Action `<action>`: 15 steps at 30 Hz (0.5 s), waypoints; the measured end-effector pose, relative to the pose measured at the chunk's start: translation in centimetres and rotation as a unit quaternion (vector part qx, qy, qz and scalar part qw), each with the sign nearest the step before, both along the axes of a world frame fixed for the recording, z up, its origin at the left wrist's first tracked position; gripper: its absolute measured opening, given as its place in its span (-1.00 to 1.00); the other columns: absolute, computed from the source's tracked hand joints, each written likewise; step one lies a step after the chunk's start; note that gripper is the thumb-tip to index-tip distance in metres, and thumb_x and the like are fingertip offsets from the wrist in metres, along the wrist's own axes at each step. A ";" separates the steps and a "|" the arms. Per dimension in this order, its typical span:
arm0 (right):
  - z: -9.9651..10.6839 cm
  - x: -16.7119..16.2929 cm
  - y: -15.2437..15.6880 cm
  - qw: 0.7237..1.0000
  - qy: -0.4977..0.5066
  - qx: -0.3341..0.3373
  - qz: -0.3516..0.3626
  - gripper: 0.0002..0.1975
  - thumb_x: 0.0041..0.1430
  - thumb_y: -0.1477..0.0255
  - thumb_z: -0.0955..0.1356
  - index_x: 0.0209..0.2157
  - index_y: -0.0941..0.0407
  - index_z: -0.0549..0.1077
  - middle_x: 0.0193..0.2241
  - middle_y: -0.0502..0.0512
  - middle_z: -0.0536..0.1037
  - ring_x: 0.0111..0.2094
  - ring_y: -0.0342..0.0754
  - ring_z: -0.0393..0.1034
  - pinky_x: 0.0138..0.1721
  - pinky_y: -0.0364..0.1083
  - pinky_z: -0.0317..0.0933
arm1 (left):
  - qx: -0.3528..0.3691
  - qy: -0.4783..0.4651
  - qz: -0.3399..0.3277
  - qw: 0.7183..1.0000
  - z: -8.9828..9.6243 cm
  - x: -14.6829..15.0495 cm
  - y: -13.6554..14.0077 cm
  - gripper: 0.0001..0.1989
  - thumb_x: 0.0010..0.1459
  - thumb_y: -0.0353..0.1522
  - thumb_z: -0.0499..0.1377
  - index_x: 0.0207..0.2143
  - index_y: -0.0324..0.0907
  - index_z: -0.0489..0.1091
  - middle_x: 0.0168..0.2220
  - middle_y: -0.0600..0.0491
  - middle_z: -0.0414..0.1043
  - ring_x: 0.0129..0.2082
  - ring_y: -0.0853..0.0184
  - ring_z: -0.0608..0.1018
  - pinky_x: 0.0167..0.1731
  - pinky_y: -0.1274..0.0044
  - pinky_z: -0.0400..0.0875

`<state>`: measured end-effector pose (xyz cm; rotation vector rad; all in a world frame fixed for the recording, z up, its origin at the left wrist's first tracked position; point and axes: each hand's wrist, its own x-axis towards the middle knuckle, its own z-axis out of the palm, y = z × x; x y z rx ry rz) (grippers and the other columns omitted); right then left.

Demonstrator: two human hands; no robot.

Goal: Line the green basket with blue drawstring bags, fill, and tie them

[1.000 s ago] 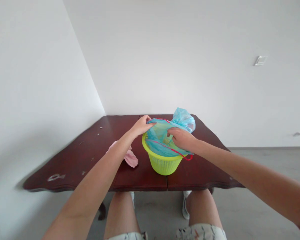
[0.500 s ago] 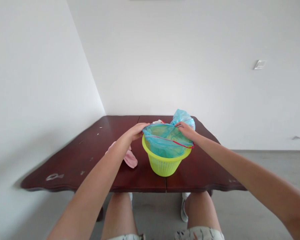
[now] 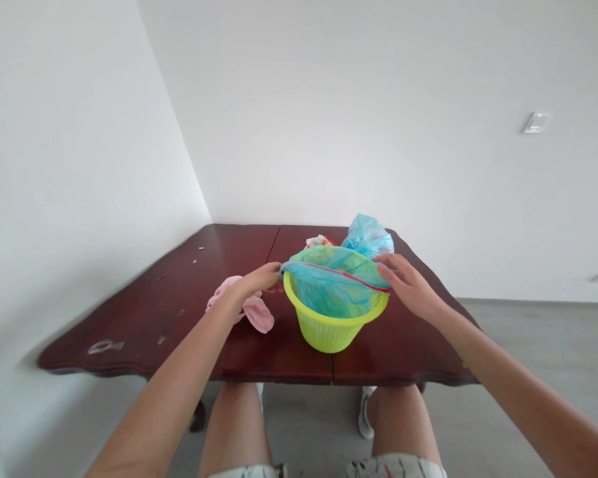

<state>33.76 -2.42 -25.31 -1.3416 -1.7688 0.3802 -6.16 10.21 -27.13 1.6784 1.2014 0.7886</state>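
Note:
A lime-green plastic basket (image 3: 331, 332) with a perforated wall stands upright near the table's front edge. Inside it hangs a thin blue-green garbage bag (image 3: 329, 295), whose red drawstring edge crosses the opening from left to right. At the left rim, my left hand (image 3: 263, 277) is closed on the bag's edge. My right hand (image 3: 406, 282) is at the right rim, its fingers bent around the bag's edge there; part of this grip is hidden. A pink cloth (image 3: 256, 314) lies crumpled beside my left wrist.
Behind the basket sits a bunched light-blue plastic bag (image 3: 369, 234), with a small white-and-orange crumpled packet (image 3: 317, 241) to its left. The dark red-brown table (image 3: 179, 299) has a wavy edge and a seam down its middle. White walls stand behind and to the left.
My right hand has moved right and toward me along the rim. My left hand has shifted slightly left and down. The bag's edge now stretches wider across the basket.

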 end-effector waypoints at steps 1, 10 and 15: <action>0.0 0.1 -1.8 0.999 -0.012 0.031 0.025 -0.65 0.65 0.06 0.36 0.18 -0.06 0.65 0.22 0.21 0.68 0.30 0.21 0.61 0.38 0.21 0.52 | 0.023 -0.001 0.007 1.000 0.1 -0.6 -0.8 -0.58 0.36 0.05 0.42 -0.10 -0.11 0.60 -0.13 -0.06 0.71 -0.01 0.04 0.71 -0.03 0.30 0.68; -2.1 -1.2 -8.0 0.992 -0.045 0.110 0.047 -0.85 0.64 0.28 0.44 -0.12 -0.05 0.64 0.10 0.21 0.66 0.08 0.14 0.68 0.11 0.13 0.59 | 0.313 0.031 -0.159 0.936 1.1 -3.8 -8.2 -0.22 0.55 0.10 0.35 0.64 0.10 0.30 0.74 -0.14 0.18 0.74 -0.12 0.24 0.72 0.02 0.14; -3.4 -2.8 -7.6 0.984 -0.002 0.177 0.000 -0.90 0.65 0.34 0.43 -0.08 -0.04 0.59 0.00 0.19 0.66 0.03 0.13 0.65 0.11 0.14 0.56 | 0.324 0.009 -0.157 0.933 -0.4 -3.5 -9.1 -0.28 0.50 0.20 0.36 0.49 0.04 0.52 0.72 -0.23 0.21 0.71 -0.20 0.30 0.64 -0.03 0.34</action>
